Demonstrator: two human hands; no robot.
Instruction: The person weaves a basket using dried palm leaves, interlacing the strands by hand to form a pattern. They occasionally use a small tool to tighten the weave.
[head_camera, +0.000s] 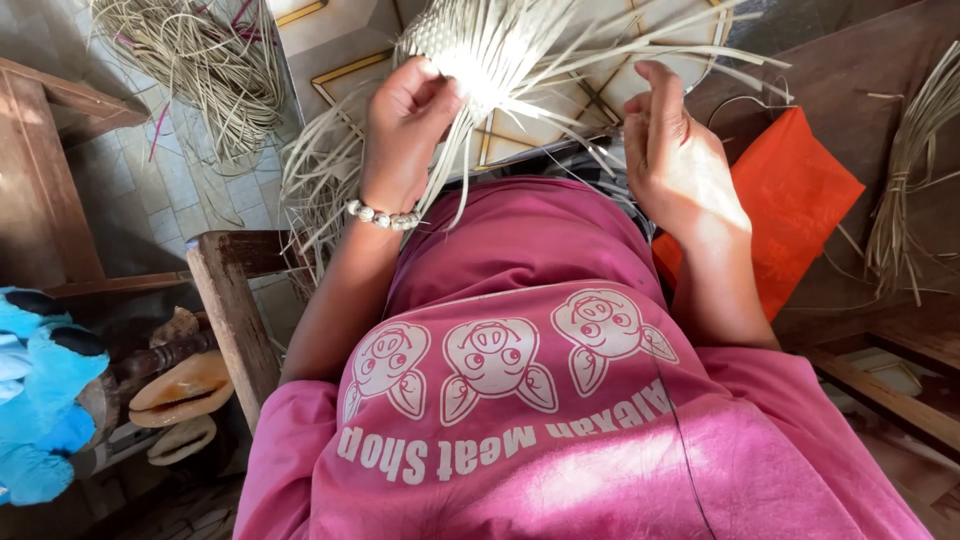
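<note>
A half-woven piece of pale straw (490, 45) with many loose strips fanning out rests over my lap at the top centre. My left hand (405, 120), with a bead bracelet at the wrist, grips the woven part from the left. My right hand (680, 150) is beside the work on the right, fingers curled around thin strips running across to the weave. A pink shirt covers my body below both hands.
A bundle of loose straw (205, 60) lies on the tiled floor at the upper left. An orange bag (790, 200) and another straw bundle (905, 170) are on the right. A wooden chair arm (235, 310), a blue plush toy (40, 400) and sandals (180, 390) are at the left.
</note>
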